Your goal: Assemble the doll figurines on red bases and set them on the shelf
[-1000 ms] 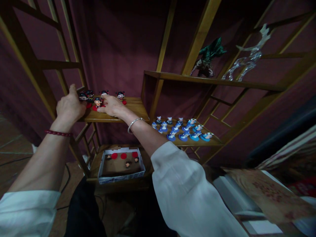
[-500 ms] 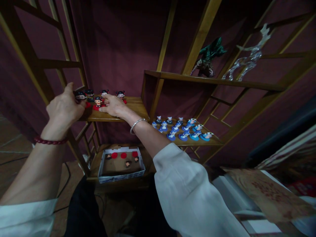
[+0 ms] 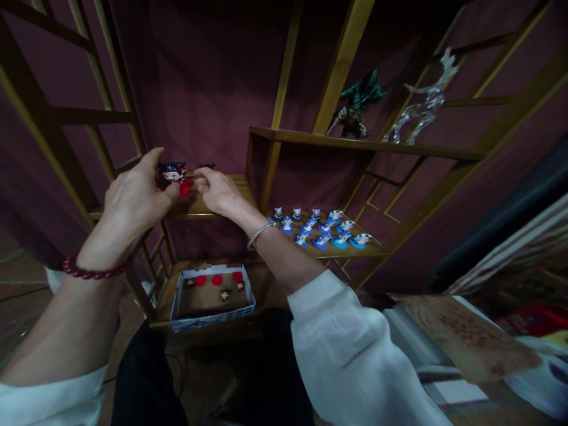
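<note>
The rack (image 3: pixel 341 65) has slid left in our view since half a second ago, so we take it that the head has turned a little. On its shelf (image 3: pixel 195 205), at mid-left of the frame, we see the hands farther right relative to the wood. The box (image 3: pixel 213 320), lower left, keeps its contents as they were.

Our left hand (image 3: pixel 139 192) has its thumb and forefinger spread beside a doll (image 3: pixel 172 173); we cannot tell whether it grips it. Our right hand (image 3: pixel 217 188) is narrow, its fingertips bunched, and whatever it may hold is hidden. The doll seems to have come rightward with the left hand, which we read as an adjustment of its place on the shelf.

That doll faces us, head up, its long axis near upright. Of a second doll, only dark hair (image 3: pixel 207 166) shows behind the right hand, so we cannot judge its facing. A red base (image 3: pixel 184 188) lies flat between the hands.
</note>
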A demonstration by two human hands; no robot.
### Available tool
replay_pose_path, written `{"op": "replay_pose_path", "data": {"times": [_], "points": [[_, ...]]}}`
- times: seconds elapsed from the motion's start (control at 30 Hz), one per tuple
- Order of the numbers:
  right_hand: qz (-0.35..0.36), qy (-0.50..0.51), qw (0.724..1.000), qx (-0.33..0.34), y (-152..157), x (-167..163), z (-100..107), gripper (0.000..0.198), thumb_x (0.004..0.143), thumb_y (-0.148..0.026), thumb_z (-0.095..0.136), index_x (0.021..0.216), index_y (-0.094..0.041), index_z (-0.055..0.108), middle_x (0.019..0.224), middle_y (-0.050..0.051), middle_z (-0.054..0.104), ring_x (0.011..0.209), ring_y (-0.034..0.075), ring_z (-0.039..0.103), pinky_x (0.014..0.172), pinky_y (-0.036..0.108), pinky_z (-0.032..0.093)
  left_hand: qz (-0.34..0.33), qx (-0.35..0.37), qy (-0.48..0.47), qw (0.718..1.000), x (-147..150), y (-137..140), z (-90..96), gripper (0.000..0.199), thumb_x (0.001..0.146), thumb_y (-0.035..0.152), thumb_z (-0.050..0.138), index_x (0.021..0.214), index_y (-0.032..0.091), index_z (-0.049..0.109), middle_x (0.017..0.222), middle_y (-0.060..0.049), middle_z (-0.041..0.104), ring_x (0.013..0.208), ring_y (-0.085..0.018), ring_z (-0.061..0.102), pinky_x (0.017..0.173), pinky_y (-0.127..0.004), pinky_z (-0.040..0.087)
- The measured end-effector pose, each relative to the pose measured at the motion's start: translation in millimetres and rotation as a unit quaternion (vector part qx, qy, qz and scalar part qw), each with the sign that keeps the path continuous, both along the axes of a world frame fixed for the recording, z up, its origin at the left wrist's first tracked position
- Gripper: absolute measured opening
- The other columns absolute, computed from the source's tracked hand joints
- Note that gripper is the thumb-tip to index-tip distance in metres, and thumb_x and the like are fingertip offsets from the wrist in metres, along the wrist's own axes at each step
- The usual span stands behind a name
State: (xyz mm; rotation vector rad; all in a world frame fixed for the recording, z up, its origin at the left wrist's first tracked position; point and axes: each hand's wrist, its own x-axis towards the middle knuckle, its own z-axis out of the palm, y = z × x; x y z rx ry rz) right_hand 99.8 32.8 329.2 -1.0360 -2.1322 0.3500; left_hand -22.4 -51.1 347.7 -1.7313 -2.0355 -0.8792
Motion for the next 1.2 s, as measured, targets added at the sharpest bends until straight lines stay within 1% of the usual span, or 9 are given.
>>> {"op": "replay_pose_path", "data": {"times": [0.1, 0.2, 0.33, 0.43, 0.53, 0.67, 0.83, 1.07, 1.2], "points": [[-0.024, 0.012, 1.000, 0.015, -7.7, 11.5, -0.8, 0.039, 0.079, -0.005, 0.044, 0.115, -0.019, 0.052, 0.101, 0.002, 0.064, 0.100, 0.015, 0.058, 0.091, 0.030, 0.043, -0.026, -0.026, -0.016, 0.999, 10.2, 4.0, -2.6, 0.061, 0.075, 0.043, 0.046, 0.132, 0.025, 0.036, 0.108, -0.007, 0.064, 0.099, -0.029, 0.060, 0.081, -0.038, 0.047], [-0.035, 0.010, 0.999, 0.034, -23.1, 23.5, -2.1, 0.040, 0.081, -0.006, 0.040, 0.118, -0.017, 0.049, 0.104, 0.004, 0.064, 0.102, 0.016, 0.058, 0.093, 0.030, 0.042, -0.053, -0.037, 0.002, 0.998, 16.1, 12.2, -6.9, 0.054, 0.076, 0.040, 0.046, 0.128, 0.024, 0.042, 0.106, -0.007, 0.065, 0.097, -0.027, 0.060, 0.080, -0.035, 0.046], [-0.050, -0.050, 0.996, 0.048, -45.3, 37.9, -3.7, 0.038, 0.080, -0.007, 0.042, 0.116, -0.014, 0.050, 0.102, 0.008, 0.064, 0.099, 0.020, 0.058, 0.091, 0.032, 0.042, -0.083, -0.062, 0.007, 0.995, 19.6, 25.2, -12.4, 0.053, 0.074, 0.037, 0.048, 0.125, 0.022, 0.045, 0.102, -0.006, 0.066, 0.096, -0.027, 0.060, 0.080, -0.035, 0.046], [-0.046, -0.105, 0.991, 0.065, -53.7, 45.8, -6.1, 0.035, 0.078, -0.005, 0.042, 0.111, -0.012, 0.053, 0.102, 0.010, 0.063, 0.097, 0.021, 0.058, 0.090, 0.032, 0.043, -0.093, -0.064, 0.007, 0.994, 23.9, 31.2, -13.5, 0.053, 0.073, 0.035, 0.050, 0.124, 0.021, 0.047, 0.101, -0.007, 0.067, 0.094, -0.027, 0.061, 0.079, -0.034, 0.045], [-0.025, -0.147, 0.984, 0.097, -54.9, 51.8, -9.9, 0.033, 0.078, -0.004, 0.040, 0.105, -0.011, 0.056, 0.103, 0.011, 0.062, 0.098, 0.020, 0.056, 0.090, 0.032, 0.041, -0.103, -0.061, 0.013, 0.993, 30.0, 35.6, -12.5, 0.053, 0.073, 0.034, 0.052, 0.124, 0.021, 0.047, 0.102, -0.007, 0.067, 0.094, -0.026, 0.061, 0.079, -0.032, 0.045], [0.007, -0.191, 0.972, 0.136, -53.6, 57.9, -16.8, 0.031, 0.079, -0.003, 0.037, 0.101, -0.010, 0.057, 0.100, 0.011, 0.062, 0.095, 0.019, 0.055, 0.091, 0.033, 0.039, -0.104, -0.065, 0.022, 0.992, 37.8, 44.2, -11.3, 0.051, 0.073, 0.035, 0.052, 0.122, 0.021, 0.048, 0.102, -0.007, 0.067, 0.095, -0.025, 0.060, 0.078, -0.030, 0.044], [0.028, -0.195, 0.965, 0.171, -52.9, 62.0, -24.2, 0.029, 0.081, -0.004, 0.036, 0.100, -0.010, 0.057, 0.103, 0.011, 0.061, 0.100, 0.018, 0.051, 0.094, 0.033, 0.037, -0.113, -0.076, 0.038, 0.990, 44.4, 57.2, -10.3, 0.045, 0.074, 0.037, 0.052, 0.115, 0.019, 0.053, 0.099, -0.008, 0.067, 0.092, -0.024, 0.061, 0.073, -0.029, 0.045], [0.027, -0.188, 0.966, 0.178, -51.3, 62.4, -25.0, 0.029, 0.081, -0.004, 0.037, 0.101, -0.009, 0.056, 0.105, 0.011, 0.059, 0.105, 0.018, 0.049, 0.095, 0.032, 0.037, -0.112, -0.073, 0.038, 0.990, 52.4, 71.1, -7.8, 0.044, 0.072, 0.037, 0.055, 0.112, 0.018, 0.055, 0.101, -0.010, 0.067, 0.094, -0.025, 0.061, 0.077, -0.030, 0.044], [0.032, -0.193, 0.966, 0.171, -49.6, 61.4, -24.5, 0.028, 0.081, -0.006, 0.038, 0.104, -0.010, 0.054, 0.108, 0.013, 0.058, 0.105, 0.019, 0.049, 0.093, 0.034, 0.038, -0.126, -0.078, 0.050, 0.988, 55.8, 79.3, -5.4, 0.041, 0.072, 0.035, 0.055, 0.109, 0.017, 0.057, 0.099, -0.011, 0.067, 0.092, -0.025, 0.061, 0.075, -0.031, 0.045]]}}
